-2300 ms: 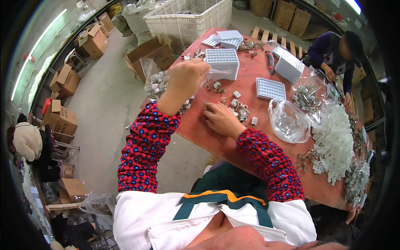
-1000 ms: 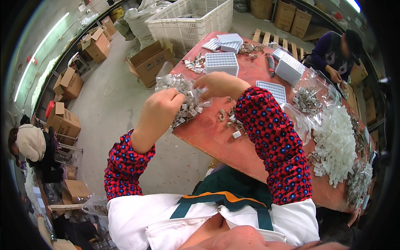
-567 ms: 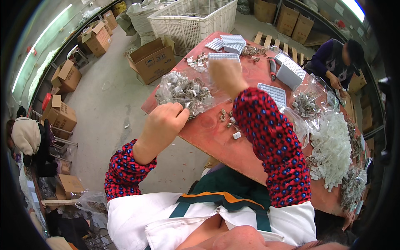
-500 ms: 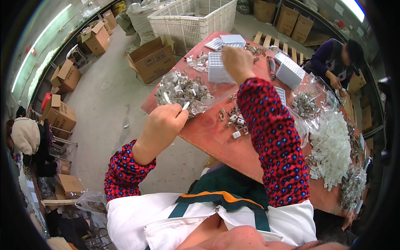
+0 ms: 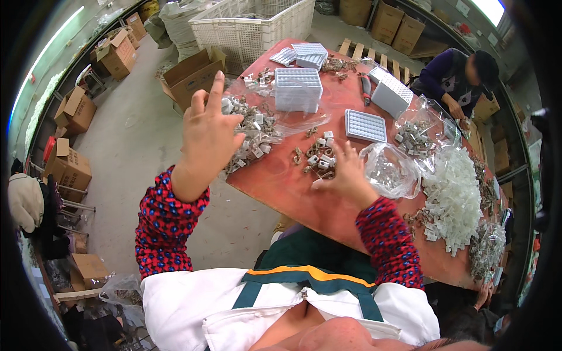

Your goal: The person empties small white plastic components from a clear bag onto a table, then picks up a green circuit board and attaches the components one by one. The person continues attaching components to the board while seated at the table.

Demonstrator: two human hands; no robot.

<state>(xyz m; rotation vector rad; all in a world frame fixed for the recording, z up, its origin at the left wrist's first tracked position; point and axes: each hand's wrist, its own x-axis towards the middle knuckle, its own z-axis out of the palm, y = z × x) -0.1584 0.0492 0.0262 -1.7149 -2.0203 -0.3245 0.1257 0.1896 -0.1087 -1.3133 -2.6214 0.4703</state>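
Observation:
My left hand (image 5: 208, 137) is raised with its fingers spread, holding nothing visible. It partly covers a heap of small white connectors with brownish wire ends (image 5: 257, 126), which lies on clear plastic at the table's left edge. My right hand (image 5: 350, 178) reaches over a smaller pile of the same connectors (image 5: 321, 158), its fingers apart. A whitish bit shows at its thumb tip; whether they touch is unclear. Beyond the piles stands a stack of pale trays (image 5: 297, 90). One gridded tray (image 5: 365, 126) lies flat behind my right hand, beside a clear plastic bag (image 5: 393, 172).
The red table (image 5: 281, 202) also bears a large heap of translucent white pieces (image 5: 451, 202), another tray stack (image 5: 389, 96) and a red-and-black tool (image 5: 366, 88). A co-worker (image 5: 456, 85) sits at the far right. A white crate (image 5: 252, 32) and an open carton (image 5: 193, 76) stand beyond.
My right hand has come back from the tray stack to the small pile, uncovering the flat tray. My left hand has risen and opened; its white piece no longer shows. The view has shifted slightly.

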